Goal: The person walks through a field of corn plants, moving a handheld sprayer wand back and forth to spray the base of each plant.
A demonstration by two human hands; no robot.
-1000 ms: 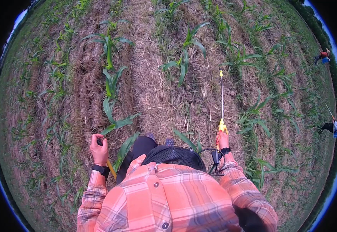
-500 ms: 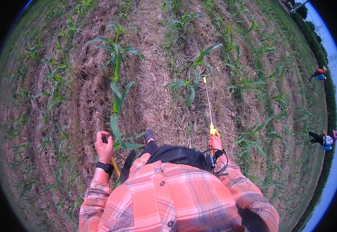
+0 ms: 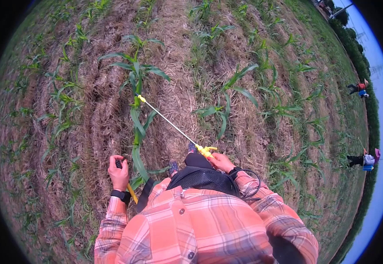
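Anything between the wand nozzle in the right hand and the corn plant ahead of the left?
Nothing visible. The spray wand reaches from the right hand over bare straw litter, and its yellow nozzle overlaps the corn plant in view. Contact or a small gap: can't tell.

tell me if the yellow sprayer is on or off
Cannot tell: no spray shows at the nozzle, but fine mist might not show, and whether the right hand is squeezing the yellow handle is unclear.
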